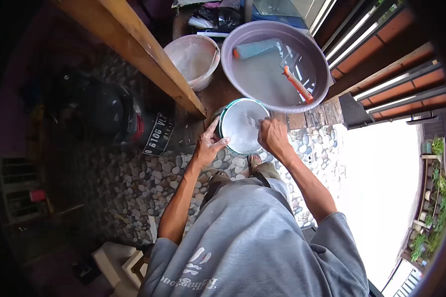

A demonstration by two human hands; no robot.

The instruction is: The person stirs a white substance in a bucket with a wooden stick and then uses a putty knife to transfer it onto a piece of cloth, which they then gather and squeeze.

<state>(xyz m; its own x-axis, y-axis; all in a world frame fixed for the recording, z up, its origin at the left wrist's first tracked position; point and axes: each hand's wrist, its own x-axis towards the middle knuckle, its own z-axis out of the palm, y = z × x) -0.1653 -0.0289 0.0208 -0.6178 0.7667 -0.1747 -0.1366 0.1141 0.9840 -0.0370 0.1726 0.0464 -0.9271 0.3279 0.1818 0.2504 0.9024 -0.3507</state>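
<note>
A round bucket of white, paint-like liquid stands in front of me at the near edge of the wooden surface. My left hand is closed against its left side, fingers along the outer wall and thumb by the rim. White smears mark that hand. At the right rim my right hand is a fist, knuckles up. A greyish shape shows in the liquid beside it, but what the fist grips is hidden.
Behind the bucket, a large purple basin of cloudy water holds a paint roller and an orange handle. A white-smeared pail stands left of it. A wooden post rises nearby; a parked motorcycle is at left.
</note>
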